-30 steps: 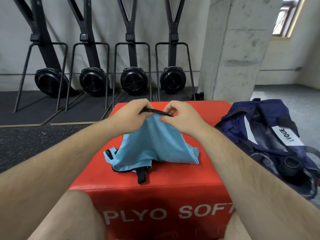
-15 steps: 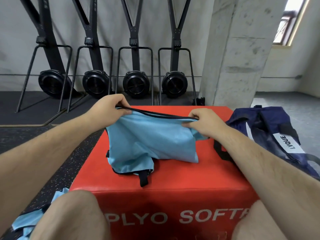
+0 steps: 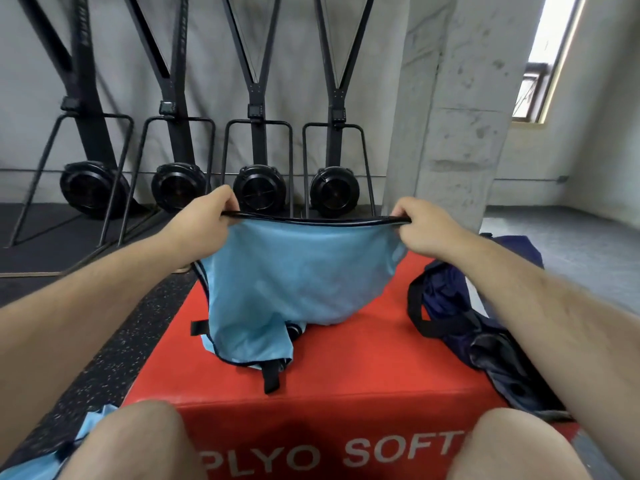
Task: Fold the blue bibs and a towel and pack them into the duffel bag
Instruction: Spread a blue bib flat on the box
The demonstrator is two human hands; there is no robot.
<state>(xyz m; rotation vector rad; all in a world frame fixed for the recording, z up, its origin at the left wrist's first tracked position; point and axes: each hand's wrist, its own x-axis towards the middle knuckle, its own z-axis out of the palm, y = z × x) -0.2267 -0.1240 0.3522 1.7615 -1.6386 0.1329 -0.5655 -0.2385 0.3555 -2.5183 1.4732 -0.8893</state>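
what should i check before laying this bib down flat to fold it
1. Left hand grips the black-trimmed top edge of the blue bib: ok.
2. Right hand grips the same edge at the other end: ok.
3. Top edge pulled taut between the hands: ok.
4. Lower part hanging smooth: not ok, it bunches on the red plyo box with black straps sticking out.
5. Bare box top in front of the bib to lay it on: ok.
6. Duffel bag open for packing: cannot tell, it lies crumpled at the box's right, one strap over the box edge.
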